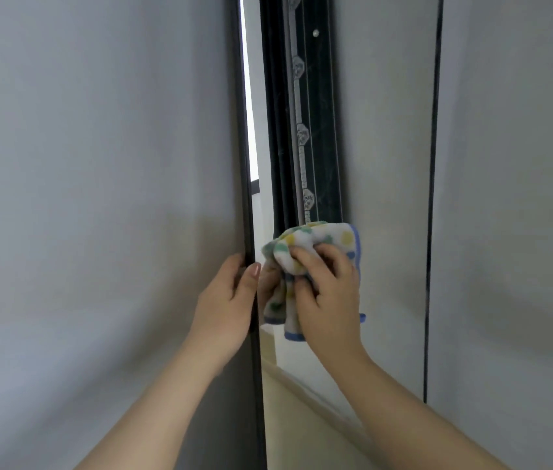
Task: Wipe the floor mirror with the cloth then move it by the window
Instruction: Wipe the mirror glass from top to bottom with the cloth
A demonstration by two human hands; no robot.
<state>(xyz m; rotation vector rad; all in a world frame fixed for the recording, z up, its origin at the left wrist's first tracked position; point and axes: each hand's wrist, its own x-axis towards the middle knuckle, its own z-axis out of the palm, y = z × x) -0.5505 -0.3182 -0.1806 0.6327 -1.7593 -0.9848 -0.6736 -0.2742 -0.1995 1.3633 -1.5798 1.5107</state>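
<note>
The floor mirror (387,164) stands upright in a thin black frame, filling the middle of the head view; its glass reflects a dark curtain and a pale wall. My left hand (226,300) grips the mirror's left frame edge, thumb on the front and fingers wrapped behind. My right hand (327,296) holds a bunched white cloth (315,242) with yellow and green dots and a blue hem, pressing it against the glass at mid height. Part of the cloth hangs below my fingers.
A grey wall (81,198) runs along the left of the mirror and another stretch of grey wall (522,198) lies past its right frame edge. A pale floor and skirting show in the reflection (302,418) low down.
</note>
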